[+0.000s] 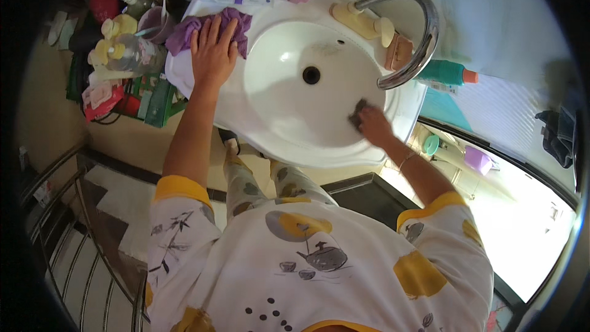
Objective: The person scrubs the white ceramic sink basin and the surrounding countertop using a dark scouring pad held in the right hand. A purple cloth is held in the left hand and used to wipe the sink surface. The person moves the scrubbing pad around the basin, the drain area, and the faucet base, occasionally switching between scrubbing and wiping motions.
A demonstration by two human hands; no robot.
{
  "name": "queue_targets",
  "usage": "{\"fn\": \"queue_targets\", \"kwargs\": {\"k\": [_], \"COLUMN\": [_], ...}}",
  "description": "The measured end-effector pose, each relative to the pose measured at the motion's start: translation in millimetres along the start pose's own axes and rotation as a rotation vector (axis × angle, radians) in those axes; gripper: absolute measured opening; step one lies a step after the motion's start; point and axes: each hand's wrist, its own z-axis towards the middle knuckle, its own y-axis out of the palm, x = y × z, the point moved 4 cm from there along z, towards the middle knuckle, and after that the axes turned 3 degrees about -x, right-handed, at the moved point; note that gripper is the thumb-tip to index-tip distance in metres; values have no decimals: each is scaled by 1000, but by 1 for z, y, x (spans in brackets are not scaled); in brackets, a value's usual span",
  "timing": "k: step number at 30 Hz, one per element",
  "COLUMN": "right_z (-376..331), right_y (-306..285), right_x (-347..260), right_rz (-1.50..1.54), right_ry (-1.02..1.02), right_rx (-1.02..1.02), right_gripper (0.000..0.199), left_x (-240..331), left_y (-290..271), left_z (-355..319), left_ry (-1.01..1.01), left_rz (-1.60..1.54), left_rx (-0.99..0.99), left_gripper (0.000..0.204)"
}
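Right hand (373, 124) pressed fingers-closed on a dark scouring pad (359, 112) against the white basin (289, 117) wall, right of centre frame, drain (311, 75) lying up-left of it; left hand (213, 49) lay flat, fingers spread, on purple cloth (184, 34), upper left rim.

The left hand (212, 49) lies flat on a purple cloth (184, 32); the right hand (373, 125) presses a dark pad (358, 110) inside the sink (289, 117).

Cloth (212, 32) left of sink (276, 120)
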Motion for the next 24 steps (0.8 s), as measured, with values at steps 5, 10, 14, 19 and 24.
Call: {"fn": "queue_targets", "kwargs": {"k": [5, 10, 14, 19, 24], "right_z": [86, 86, -3, 41, 60], "right_y": [-80, -32, -22, -77, 11], "right_x": [54, 65, -10, -157, -33], "right_rz": [-365, -264, -3, 1253, 307], "right_ry": [-254, -170, -96, -38, 141], "right_rx": [389, 422, 149, 129, -35], "right_gripper": [43, 43, 27, 39, 52], "left_x": [6, 5, 2, 4, 4], "left_y": [1, 1, -1, 5, 4], "left_z": [1, 6, 3, 6, 6], "left_ry": [15, 16, -24, -16, -9], "left_rz": [5, 27, 40, 65, 49], "left_rx": [-7, -40, -84, -52, -57], "left_gripper": [52, 53, 53, 52, 53]}}
